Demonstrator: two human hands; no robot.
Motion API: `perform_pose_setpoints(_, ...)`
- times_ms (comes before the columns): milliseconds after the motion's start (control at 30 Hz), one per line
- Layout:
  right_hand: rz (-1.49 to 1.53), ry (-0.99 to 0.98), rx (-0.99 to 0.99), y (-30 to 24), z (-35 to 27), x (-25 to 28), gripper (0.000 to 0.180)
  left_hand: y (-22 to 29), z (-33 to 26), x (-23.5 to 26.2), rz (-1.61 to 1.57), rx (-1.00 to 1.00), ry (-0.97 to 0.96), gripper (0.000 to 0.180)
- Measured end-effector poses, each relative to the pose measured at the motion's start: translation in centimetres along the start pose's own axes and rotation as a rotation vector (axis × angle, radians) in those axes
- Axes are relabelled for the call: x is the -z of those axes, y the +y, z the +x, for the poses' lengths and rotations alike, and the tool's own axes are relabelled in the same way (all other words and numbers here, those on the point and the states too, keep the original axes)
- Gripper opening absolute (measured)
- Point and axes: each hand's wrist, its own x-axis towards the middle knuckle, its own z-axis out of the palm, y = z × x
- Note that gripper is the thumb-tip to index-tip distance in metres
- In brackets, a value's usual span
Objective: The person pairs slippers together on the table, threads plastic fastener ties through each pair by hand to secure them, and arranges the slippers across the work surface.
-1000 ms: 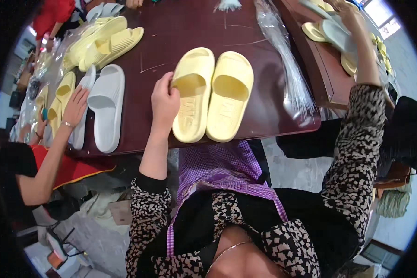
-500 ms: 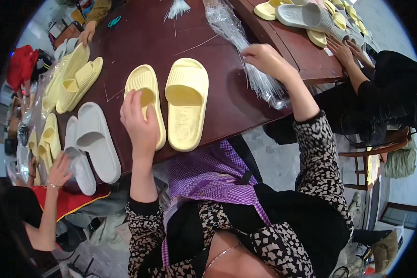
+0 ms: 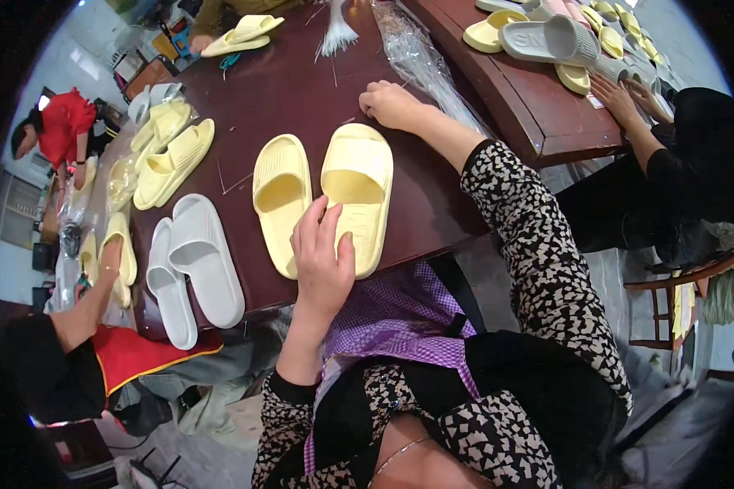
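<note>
A pair of yellow slides lies on the dark red table in front of me, the left slide (image 3: 281,175) beside the right slide (image 3: 357,167). My left hand (image 3: 322,265) is over the near ends of both, thumb and fingers apart, fingertips at the right slide's inner edge. Beyond the right slide, my right hand (image 3: 391,104) is low over the table with its fingers closed together. Whether a thin strand is between them is too small to tell. Right of that hand lies a bundle of clear thin strands (image 3: 420,61) in plastic wrap.
Grey slides (image 3: 208,261) lie to the left, with more yellow slides (image 3: 175,163) behind them. Another yellow pair (image 3: 240,37) is at the far edge near a co-worker. Loose white strands (image 3: 337,37) lie farther back. A co-worker's hands (image 3: 616,98) rest on the right-hand table (image 3: 579,140).
My right hand has moved left, away from the strand bundle. My left hand has shifted from the left slide toward the right one. A yellow pair now lies at the far edge.
</note>
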Motion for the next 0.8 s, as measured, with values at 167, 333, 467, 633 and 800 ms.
perform_pose_setpoints(167,-0.022,0.060,0.087,-0.1,-3.0,1.3,0.008,0.1,0.0,0.0,-0.068,0.013,0.006,0.038)
perform_pose_setpoints(333,0.585,0.243,-0.073,-4.1,-9.2,7.5,0.003,0.5,1.4,0.4,-0.223,-0.014,0.044,0.034)
perform_pose_setpoints(467,0.874,0.347,-0.251,-7.4,-15.5,12.4,0.004,1.7,3.2,-0.2,-0.291,-0.101,0.030,0.033)
perform_pose_setpoints(633,1.155,0.069,-0.192,-5.8,-26.6,21.7,0.017,2.6,3.3,-0.2,-0.304,-0.121,-0.062,0.032)
perform_pose_setpoints(800,0.489,-0.106,-0.728,-5.0,-31.9,23.7,0.017,2.3,3.2,-0.5,-0.335,-0.054,-0.095,0.031)
